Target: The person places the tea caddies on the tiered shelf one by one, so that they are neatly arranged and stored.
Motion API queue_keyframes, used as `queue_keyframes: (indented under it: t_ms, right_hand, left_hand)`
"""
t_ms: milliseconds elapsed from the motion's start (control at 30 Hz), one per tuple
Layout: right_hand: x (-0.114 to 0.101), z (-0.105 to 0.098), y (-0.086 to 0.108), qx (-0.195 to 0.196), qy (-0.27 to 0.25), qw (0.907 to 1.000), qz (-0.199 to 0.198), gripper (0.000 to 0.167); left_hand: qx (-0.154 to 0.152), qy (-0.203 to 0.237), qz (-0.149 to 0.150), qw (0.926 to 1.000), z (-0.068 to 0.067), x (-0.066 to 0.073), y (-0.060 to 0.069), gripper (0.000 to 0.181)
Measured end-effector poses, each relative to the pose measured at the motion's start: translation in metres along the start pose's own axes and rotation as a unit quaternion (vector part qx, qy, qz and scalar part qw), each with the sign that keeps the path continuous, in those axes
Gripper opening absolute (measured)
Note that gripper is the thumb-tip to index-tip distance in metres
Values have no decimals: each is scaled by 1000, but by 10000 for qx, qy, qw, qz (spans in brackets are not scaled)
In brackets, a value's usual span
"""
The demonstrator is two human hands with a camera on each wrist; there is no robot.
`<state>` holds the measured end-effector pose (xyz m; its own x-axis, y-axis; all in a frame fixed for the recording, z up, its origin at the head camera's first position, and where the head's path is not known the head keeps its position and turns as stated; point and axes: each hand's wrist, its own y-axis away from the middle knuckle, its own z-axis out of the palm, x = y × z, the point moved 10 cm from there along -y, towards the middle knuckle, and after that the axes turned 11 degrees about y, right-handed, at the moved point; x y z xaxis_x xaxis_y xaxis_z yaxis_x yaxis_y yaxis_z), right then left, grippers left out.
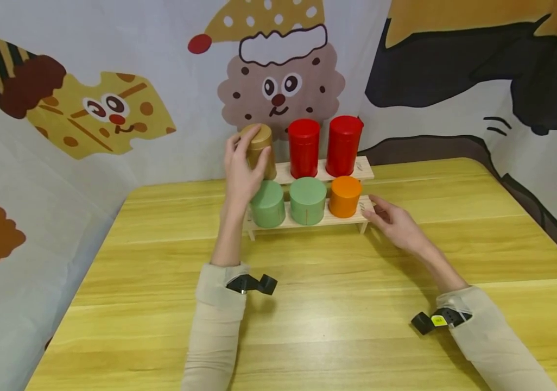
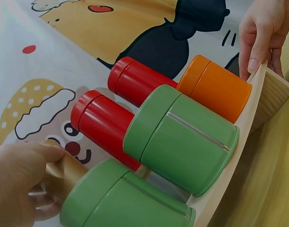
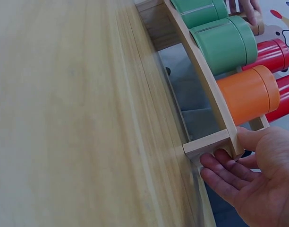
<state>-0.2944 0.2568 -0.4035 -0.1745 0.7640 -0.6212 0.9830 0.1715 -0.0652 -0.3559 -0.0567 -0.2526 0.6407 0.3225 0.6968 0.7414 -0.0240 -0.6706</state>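
My left hand (image 1: 244,168) grips a gold canister (image 1: 261,142) at the left of the rear wooden shelf (image 1: 365,169). Beside it on that shelf stand two red canisters (image 1: 303,149). On the front wooden shelf (image 1: 329,218) are two green canisters (image 1: 308,200) and a shorter orange canister (image 1: 345,196). My right hand (image 1: 396,224) pinches the right end of the front shelf, its thumb on top and fingers beneath, as the right wrist view (image 3: 258,175) shows. In the left wrist view the gold canister (image 2: 64,172) is partly hidden by a green one.
Both shelves stand at the back of a yellow wood-grain table (image 1: 317,315). Behind it hangs a cloth (image 1: 181,43) printed with cartoon figures. Small dark cameras (image 1: 254,283) are strapped to both wrists over light sleeves.
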Motion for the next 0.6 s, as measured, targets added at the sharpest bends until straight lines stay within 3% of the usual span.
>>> queue_keyframes:
  t_ms: [267, 600]
  right_hand:
    - [2, 1, -1, -31, 28, 10000, -36, 69]
    - [7, -2, 0, 12, 95, 9999, -38, 68]
  left_hand:
    - [-147, -69, -133, 9998, 1, -2, -1, 47]
    - [-371, 76, -833, 9958, -2, -10, 5, 78]
